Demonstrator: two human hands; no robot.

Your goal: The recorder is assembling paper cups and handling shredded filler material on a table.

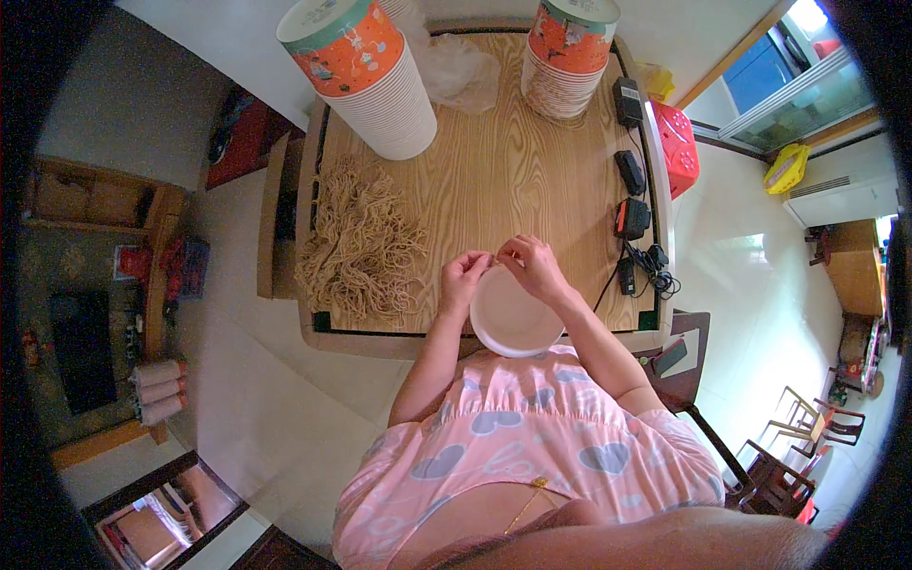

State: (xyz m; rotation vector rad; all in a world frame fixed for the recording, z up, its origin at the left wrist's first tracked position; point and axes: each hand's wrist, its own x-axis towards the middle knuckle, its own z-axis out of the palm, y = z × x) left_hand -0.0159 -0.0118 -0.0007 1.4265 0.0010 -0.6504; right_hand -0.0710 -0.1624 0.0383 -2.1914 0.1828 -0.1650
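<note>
Grasping the far rim of the round white container point(516, 315), here's the left hand point(462, 278), thumb and fingers pinched close; the right hand point(534, 269) curls over the rim just beside it, fingers bent in. Any strand between those fingertips? Cannot tell! The container sits at the table's point(484, 180) near edge, right of the tan string heap point(361, 249).

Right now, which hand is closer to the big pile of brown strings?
Left. The left hand is to the right of the brown strings, not touching them; the right hand is farther right, at the rim of the white container.
</note>
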